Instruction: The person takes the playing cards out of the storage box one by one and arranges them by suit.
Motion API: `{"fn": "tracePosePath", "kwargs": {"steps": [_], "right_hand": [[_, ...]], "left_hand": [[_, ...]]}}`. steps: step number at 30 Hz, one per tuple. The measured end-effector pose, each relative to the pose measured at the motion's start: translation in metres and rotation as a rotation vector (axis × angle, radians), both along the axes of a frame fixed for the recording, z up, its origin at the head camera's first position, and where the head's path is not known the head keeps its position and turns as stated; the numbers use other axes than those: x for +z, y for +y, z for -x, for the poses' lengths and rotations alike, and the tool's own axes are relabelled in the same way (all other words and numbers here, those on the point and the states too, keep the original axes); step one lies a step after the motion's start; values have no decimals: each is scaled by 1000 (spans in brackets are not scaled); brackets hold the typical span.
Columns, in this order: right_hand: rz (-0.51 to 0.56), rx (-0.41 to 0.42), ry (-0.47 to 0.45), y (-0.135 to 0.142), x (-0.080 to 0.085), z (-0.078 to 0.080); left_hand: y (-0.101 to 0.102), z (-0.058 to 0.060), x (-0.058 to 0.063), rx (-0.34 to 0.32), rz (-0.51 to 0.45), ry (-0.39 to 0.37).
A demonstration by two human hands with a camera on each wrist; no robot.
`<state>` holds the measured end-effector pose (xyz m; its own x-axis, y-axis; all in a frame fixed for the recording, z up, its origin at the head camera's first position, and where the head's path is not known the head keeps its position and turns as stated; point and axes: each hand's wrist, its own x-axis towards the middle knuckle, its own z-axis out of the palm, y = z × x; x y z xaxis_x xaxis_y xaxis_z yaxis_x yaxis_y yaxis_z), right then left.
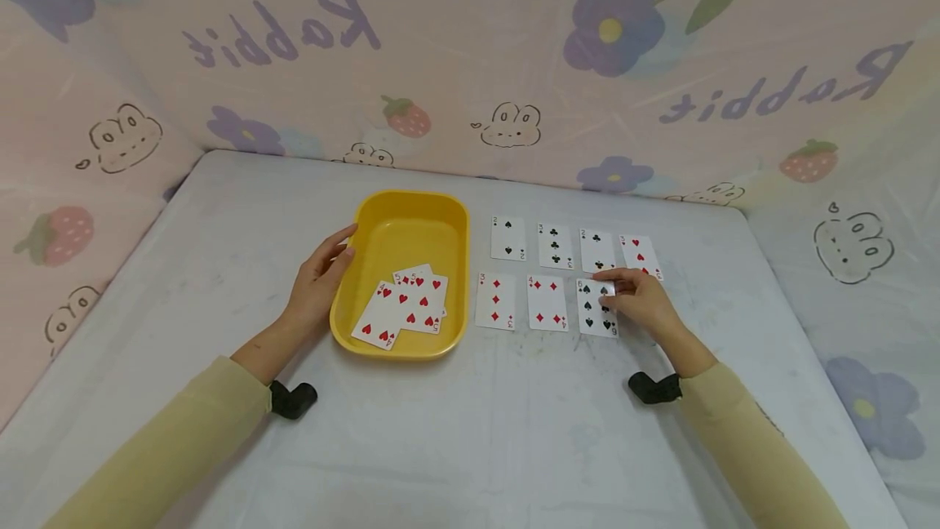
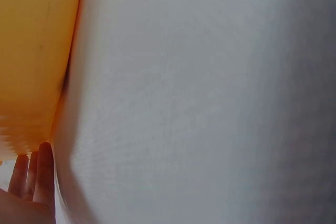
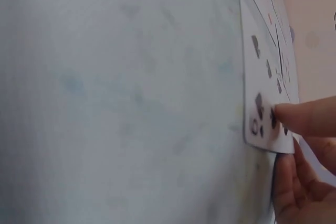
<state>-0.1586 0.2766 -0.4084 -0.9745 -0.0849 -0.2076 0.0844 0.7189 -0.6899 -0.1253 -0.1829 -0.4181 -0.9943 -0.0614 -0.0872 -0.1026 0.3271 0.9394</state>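
Observation:
My right hand (image 1: 642,300) pinches the right edge of the six of spades (image 1: 590,318). In the right wrist view the thumb lies on the card's face while the other fingers are at its edge and underside. On the left, my left hand (image 1: 316,280) touches the outer side of a yellow tray (image 1: 400,355); its straight fingers (image 2: 45,174) lie against the tray's wall in the left wrist view. Inside the tray a four of hearts (image 1: 378,318) and a five of hearts (image 1: 423,313) overlap, partly covering another red card.
Left of the six lie the four of diamonds (image 1: 547,303) and three of diamonds (image 1: 495,300). Behind stand out the two of spades (image 1: 508,238), three of clubs (image 1: 555,246), two of clubs (image 1: 597,247) and a hearts card (image 1: 637,251), face up. A patterned curtain (image 1: 441,47) borders the white table (image 1: 470,447).

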Motion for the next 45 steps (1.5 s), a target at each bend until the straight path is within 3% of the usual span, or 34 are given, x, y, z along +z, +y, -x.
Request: {"fn": "tracePosePath", "kwargs": {"steps": [7,12,19,27,45], "right_hand": [[-11,7,30,-5,2,-2],[9,-26,-16,-7,6,-3],[95,-57,-129,-12,16,-2],[219,-17,-150,-21,15,1],[427,-23,-195,-82,18,18]], "left_hand": [[0,0,0,3,1,-7],[0,1,-2,4,-9,4],[0,0,-2,2,-5,12],[0,1,-3,-1,-8,10],[1,1,-2,14,-4,-5]]}}
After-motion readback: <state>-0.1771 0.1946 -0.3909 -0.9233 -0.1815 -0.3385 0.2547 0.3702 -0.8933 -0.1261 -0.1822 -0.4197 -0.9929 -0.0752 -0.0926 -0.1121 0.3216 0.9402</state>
